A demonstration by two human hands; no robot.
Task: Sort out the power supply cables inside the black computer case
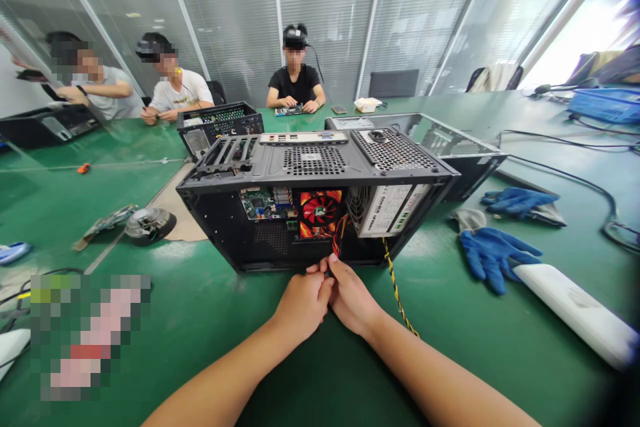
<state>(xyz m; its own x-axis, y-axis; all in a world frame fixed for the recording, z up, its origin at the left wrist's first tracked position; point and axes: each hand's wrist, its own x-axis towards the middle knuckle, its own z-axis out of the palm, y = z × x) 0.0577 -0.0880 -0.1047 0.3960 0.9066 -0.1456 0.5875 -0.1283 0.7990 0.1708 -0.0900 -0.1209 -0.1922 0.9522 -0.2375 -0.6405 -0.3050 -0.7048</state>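
An open black computer case (310,167) lies on its side on the green table (210,320), showing a motherboard (263,203), a red fan (320,210) and a power supply (387,207). My left hand (300,303) and my right hand (353,297) meet at the case's front edge. Both are closed, pinching a bundle of red and black wires (337,240) that runs up into the case near the fan. A yellow and black twisted cable (397,290) trails from the case past my right wrist.
Blue gloves (493,253) and a white device (575,310) lie at the right. A round fan part (149,222) sits at the left. Two more cases (220,123) (440,140) stand behind. Three people sit at the far side of the table.
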